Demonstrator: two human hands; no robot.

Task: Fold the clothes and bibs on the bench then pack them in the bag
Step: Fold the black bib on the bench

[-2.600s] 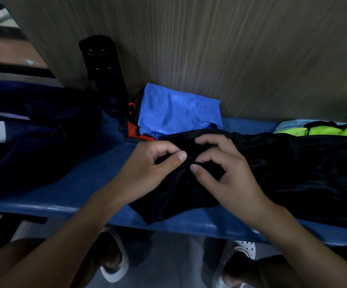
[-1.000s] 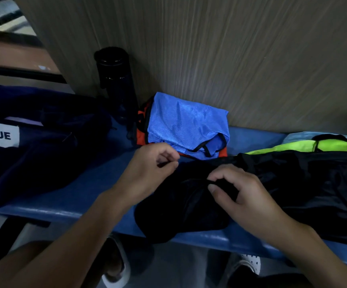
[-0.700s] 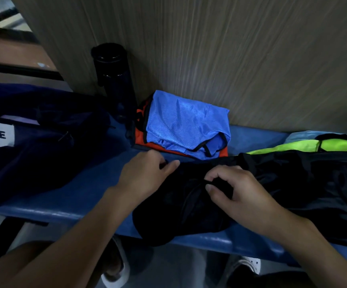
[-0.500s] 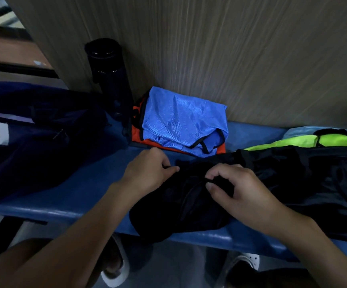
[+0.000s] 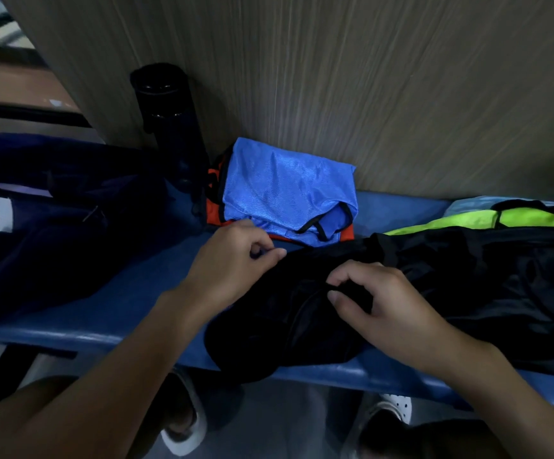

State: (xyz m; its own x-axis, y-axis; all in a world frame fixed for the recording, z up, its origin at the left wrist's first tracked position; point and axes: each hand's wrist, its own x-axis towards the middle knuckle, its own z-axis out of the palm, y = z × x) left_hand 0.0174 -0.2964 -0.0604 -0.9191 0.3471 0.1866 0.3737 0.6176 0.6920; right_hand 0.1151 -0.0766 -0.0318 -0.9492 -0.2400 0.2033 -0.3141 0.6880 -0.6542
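1. Table (image 5: pixel 119 303): folding is under way and packing has not begun.
2. Bag (image 5: pixel 53 253): dark, at the left.
3. Garment (image 5: pixel 467 293): black and rumpled, lying centre-right. I judge it needs flattening next.
4. Bib (image 5: pixel 285 187): blue, folded, at the far centre.
5. Left hand (image 5: pixel 232 270) pinches the garment's left edge. Right hand (image 5: pixel 391 306) pinches a fold.

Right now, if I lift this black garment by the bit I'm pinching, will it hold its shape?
Probably floppy: the black garment lies bunched in soft folds and droops over the bench edge. It looks thin, so likely light. Its faint sheen hints it could slip from the small pinch of your right hand.
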